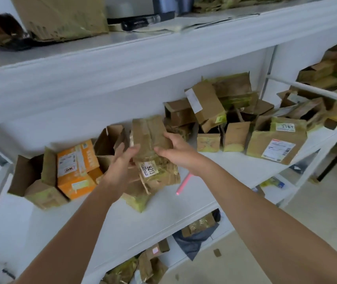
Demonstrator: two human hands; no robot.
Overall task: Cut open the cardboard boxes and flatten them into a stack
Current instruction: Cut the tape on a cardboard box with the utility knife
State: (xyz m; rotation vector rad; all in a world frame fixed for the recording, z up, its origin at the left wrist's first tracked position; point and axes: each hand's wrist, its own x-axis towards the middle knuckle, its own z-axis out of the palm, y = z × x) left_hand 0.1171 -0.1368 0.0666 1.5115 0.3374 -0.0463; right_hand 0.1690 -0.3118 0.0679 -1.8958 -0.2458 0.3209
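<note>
Middle shelf (184, 203), white, both arms reaching in from below.

Flattened cardboard box (151, 140) sits between the two hands, on top of a small heap of other flattened pieces (143, 191) near the shelf's centre. It carries a white label (150, 169) reading 9213 on its near end.

Left hand (122, 162): fingers straight and together, pressed flat against the box's left edge, not curled round it. Right hand (175, 148): palm down on the box's right side, fingers stretched over the top face, thumb pointing left along the near part (a flat press, as far as the blur lets me tell).

Pink cutter (184, 184) lies on the shelf just right of the heap, under the right forearm, touched by neither hand.

Left of the heap: orange box (77, 169), with open brown boxes (40, 181) beside it. Right and behind: a jumble of unflattened boxes (225, 119), one with a large shipping label (278, 150).

Upper shelf (163, 44) holds a big worn carton (61, 17).
</note>
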